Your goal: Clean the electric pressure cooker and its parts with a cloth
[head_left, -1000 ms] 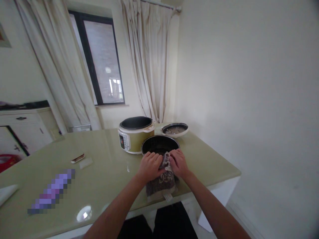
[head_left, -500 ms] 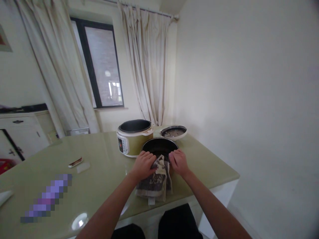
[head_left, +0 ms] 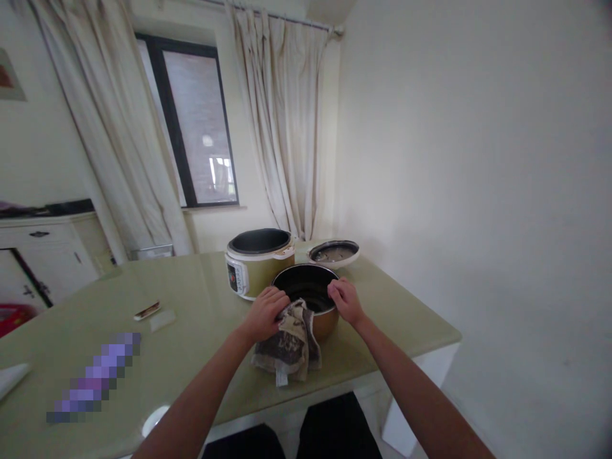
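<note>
A round inner pot [head_left: 326,324], dark inside and brownish outside, stands on the table near its front edge. My left hand [head_left: 266,312] is closed on a grey and beige cloth [head_left: 287,347] at the pot's left rim; the cloth drapes down the outside onto the table. My right hand [head_left: 345,299] grips the pot's right rim, fingers curled over the edge. Right behind the pot sits the cooker body [head_left: 261,264], white and greenish with a control panel and its top uncovered. A detached lid [head_left: 333,254] lies underside up behind the pot.
The green glossy table [head_left: 201,357] ends at a right corner near the white wall. On its left side lie a small narrow object [head_left: 147,311], a whitish piece [head_left: 163,320] and a blurred-out purple item [head_left: 95,379]. A curtained window is behind.
My left hand has moved left along the rim with the cloth, uncovering more of the pot's front. My right hand has shifted slightly right and up along the rim.
</note>
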